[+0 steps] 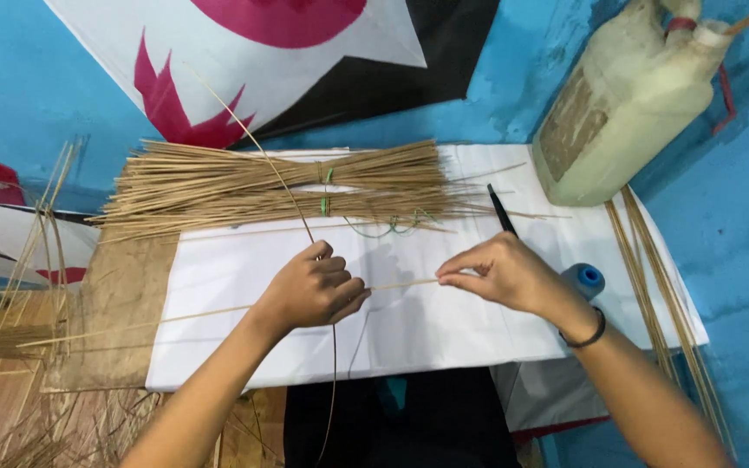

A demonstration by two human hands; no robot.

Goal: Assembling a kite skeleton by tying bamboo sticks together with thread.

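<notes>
The fingers of the left hand (312,290) are curled shut around a thin bamboo stick (405,283) and a long bent bamboo strip (305,227), while the fingers of the right hand (504,273) pinch the same stick's other end, holding it level just above the white paper sheet (426,329) on the tabletop. Beyond the hands lies a tied bundle of bamboo sticks (262,186), a black pen (502,211) and a blue thread spool (586,279) near the right wrist, with a cloudy plastic jug (626,104) farther right and a white, pink and black kite (305,61) against the blue wall.
</notes>
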